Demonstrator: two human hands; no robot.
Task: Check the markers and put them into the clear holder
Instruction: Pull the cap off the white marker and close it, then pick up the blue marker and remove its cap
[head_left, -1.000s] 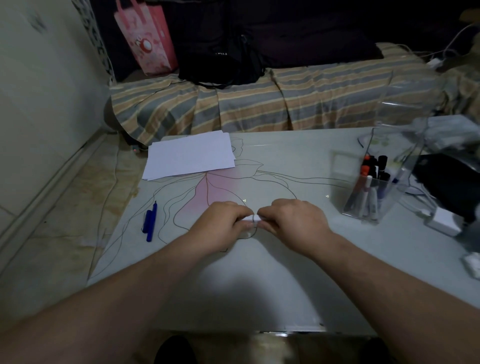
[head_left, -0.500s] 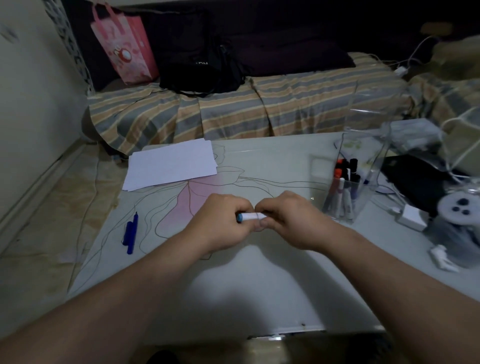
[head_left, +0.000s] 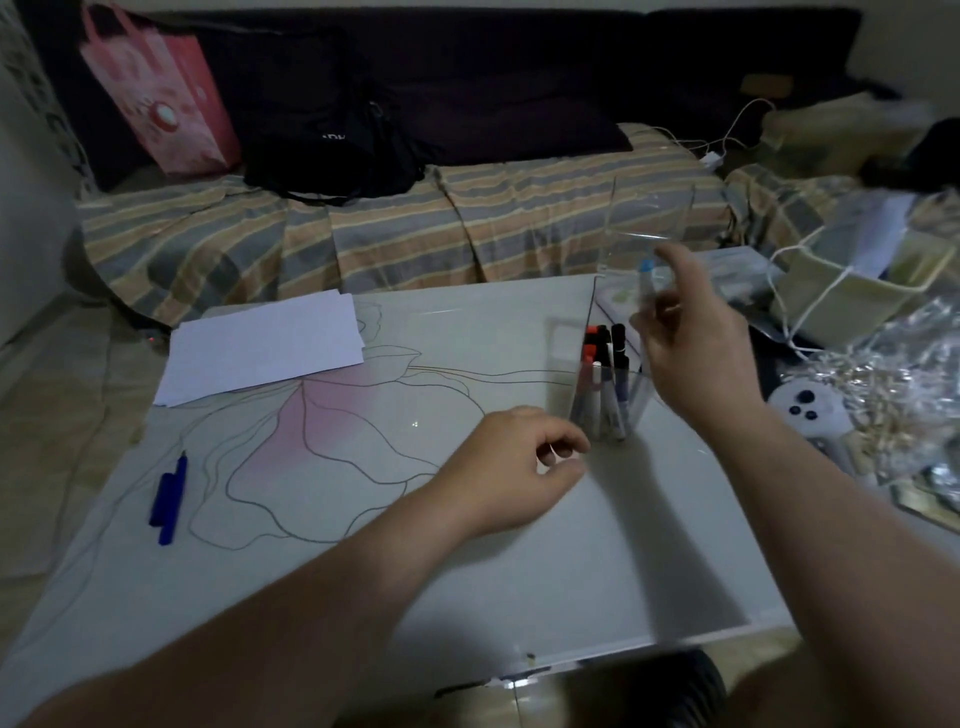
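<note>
The clear holder (head_left: 587, 332) stands at the table's right side with several markers (head_left: 602, 384) upright in it. My right hand (head_left: 691, 338) is raised just right of the holder's top and pinches a white marker with a blue cap (head_left: 644, 275), held nearly upright above the holder. My left hand (head_left: 519, 462) hovers low over the table in front of the holder, fingers loosely curled, holding nothing that I can see. A blue marker (head_left: 169, 499) lies on the table at the far left.
White paper sheets (head_left: 265, 345) lie at the table's (head_left: 519, 582) back left. Clutter fills the right edge: a white controller (head_left: 802, 410), cables, crinkled foil, a box. Behind the table is a striped couch with a black bag (head_left: 327, 150) and pink bag (head_left: 161, 104).
Both hands were together at the table's middle on the blue-capped marker. Now my right hand has lifted it up and right to the holder, and my left hand has let go.
</note>
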